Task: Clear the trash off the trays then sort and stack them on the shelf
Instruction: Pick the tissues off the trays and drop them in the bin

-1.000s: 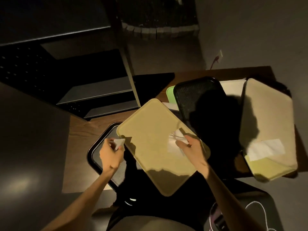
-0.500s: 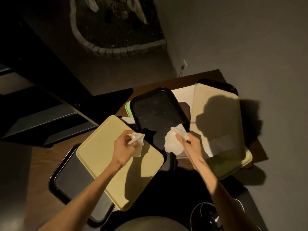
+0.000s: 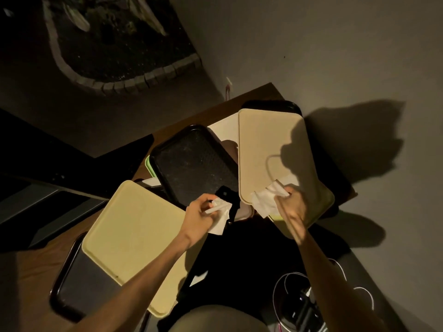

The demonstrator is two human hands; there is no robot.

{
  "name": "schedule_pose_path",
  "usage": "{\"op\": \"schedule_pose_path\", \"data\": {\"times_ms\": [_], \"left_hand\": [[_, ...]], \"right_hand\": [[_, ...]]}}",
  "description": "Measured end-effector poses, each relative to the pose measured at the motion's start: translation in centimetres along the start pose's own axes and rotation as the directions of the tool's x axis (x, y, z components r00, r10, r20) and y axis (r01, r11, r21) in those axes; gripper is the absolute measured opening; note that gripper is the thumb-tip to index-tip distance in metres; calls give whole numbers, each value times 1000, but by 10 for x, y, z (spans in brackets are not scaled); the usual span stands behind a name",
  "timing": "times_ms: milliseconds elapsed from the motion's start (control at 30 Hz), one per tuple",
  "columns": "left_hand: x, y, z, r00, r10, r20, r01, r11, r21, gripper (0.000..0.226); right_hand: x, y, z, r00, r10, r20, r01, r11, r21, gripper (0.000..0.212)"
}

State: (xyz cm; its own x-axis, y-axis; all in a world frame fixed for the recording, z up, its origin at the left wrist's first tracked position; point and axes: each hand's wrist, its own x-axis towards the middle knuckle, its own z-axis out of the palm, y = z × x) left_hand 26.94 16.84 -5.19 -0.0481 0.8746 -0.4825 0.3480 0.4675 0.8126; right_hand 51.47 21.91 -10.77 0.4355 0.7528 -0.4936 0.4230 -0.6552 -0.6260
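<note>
Left hand (image 3: 200, 213): fingers curled, pinching a crumpled white napkin (image 3: 219, 218) that hangs below the knuckles, held above the near corner of the black tray (image 3: 191, 164). Right hand (image 3: 291, 206): fingers curled, gripping a second crumpled napkin (image 3: 266, 200) over the near end of the beige tray (image 3: 266, 149); whether this napkin touches the tray cannot be told. Wooden table (image 3: 31, 267): carries all trays, overlapping. Yellow tray (image 3: 129, 231): at the near left part of the table, lying tilted across a dark-rimmed tray (image 3: 72, 283) at the near left corner, which it covers in part. Black tray: at the middle of the table, resting on a green tray (image 3: 148, 164) of which only a strip of rim shows. Beige tray: at the right edge of the table, overhanging it, stacked on a yellow-green tray (image 3: 318, 212) and a further black tray (image 3: 275, 105) at the far right corner, both mostly hidden. A white tray (image 3: 224, 129) peeps out between the black and beige trays. Lighting dim; hard shadows of the arms fall across the beige tray and the floor. Shelf (image 3: 36, 200): left of the table, dark, details hard to make out.
</note>
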Motion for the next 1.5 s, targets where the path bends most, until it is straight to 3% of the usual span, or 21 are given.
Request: {"op": "schedule_pose_path", "data": {"times_ms": [133, 233, 367, 467, 567, 600, 667, 733, 800, 867, 933, 1000, 1067, 1133, 1167, 1233, 1367, 1433, 1500], "left_hand": [[2, 1, 0, 1000, -9, -2, 9, 1000, -18, 40], [3, 0, -4, 999, -31, -16, 30, 999, -45, 36], [0, 1, -18, 996, -72, -52, 62, 981, -183, 28], [-10, 6, -36, 984, -111, -140, 58, 940, -337, 28], [-23, 5, -68, 963, -156, -221, 45, 897, -439, 30], [-30, 4, -81, 958, -164, -233, 38, 884, -466, 31], [-47, 1, -110, 963, -167, -210, 23, 831, -556, 27], [-67, -1, -139, 975, -164, -148, 28, 756, -654, 20], [-87, -10, -168, 976, -192, -101, 52, 660, -749, 17], [-108, -27, -198, 982, -169, -81, 33, 581, -813, 23], [-130, -48, -227, 991, -125, -50, 9, 433, -901, 26], [-152, -76, -256, 996, -83, -39, -9, 332, -943, 30], [-171, -108, -283, 993, -100, -57, -13, 395, -918, 33], [-186, -151, -306, 974, -186, -130, -23, 491, -871, 44], [-196, -170, -317, 955, -245, -164, -29, 476, -879, 44], [-220, -212, -336, 919, -336, -205, -57, 401, -914, 37], [-280, -286, -374, 863, -458, -212, -164, 143, -976, 29], [-310, -319, -388, 844, -476, -248, -216, 123, -969, 24], [-337, -361, -398, 758, -570, -318, -256, 188, -948, 16]], "right_hand": [[-3, -8, -2, 1000, -8, -25, 8, 1000, 11, 30], [-3, -11, -1, 998, 5, 69, -11, 997, 80, 30], [-38, -55, 2, 962, -133, 238, 49, 944, 328, 39], [-73, -94, 14, 812, -250, 528, -2, 902, 431, 32], [-103, -131, 32, 627, -330, 705, 1, 906, 423, 35], [-115, -143, 40, 579, -360, 731, 77, 917, 391, 35], [-140, -165, 60, 503, -472, 724, 393, 871, 295, 34], [-165, -180, 84, 431, -630, 645, 678, 698, 229, 30], [-189, -190, 108, 357, -733, 579, 804, 557, 209, 32], [-219, -201, 129, 341, -707, 620, 772, 587, 245, 32], [-249, -209, 157, 347, -641, 685, 736, 639, 225, 30], [-277, -211, 191, 310, -637, 706, 778, 596, 197, 37], [-306, -210, 229, 289, -627, 724, 801, 572, 176, 46], [-342, -207, 268, 268, -626, 733, 835, 530, 147, 40], [-363, -204, 287, 241, -655, 716, 863, 483, 151, 37], [-404, -191, 328, 141, -731, 667, 902, 372, 217, 42], [-472, -153, 408, -198, -692, 694, 907, 139, 398, 30], [-504, -132, 444, -281, -622, 731, 891, 114, 440, 25], [-540, -106, 483, -319, -479, 818, 877, 179, 446, 28]]}}
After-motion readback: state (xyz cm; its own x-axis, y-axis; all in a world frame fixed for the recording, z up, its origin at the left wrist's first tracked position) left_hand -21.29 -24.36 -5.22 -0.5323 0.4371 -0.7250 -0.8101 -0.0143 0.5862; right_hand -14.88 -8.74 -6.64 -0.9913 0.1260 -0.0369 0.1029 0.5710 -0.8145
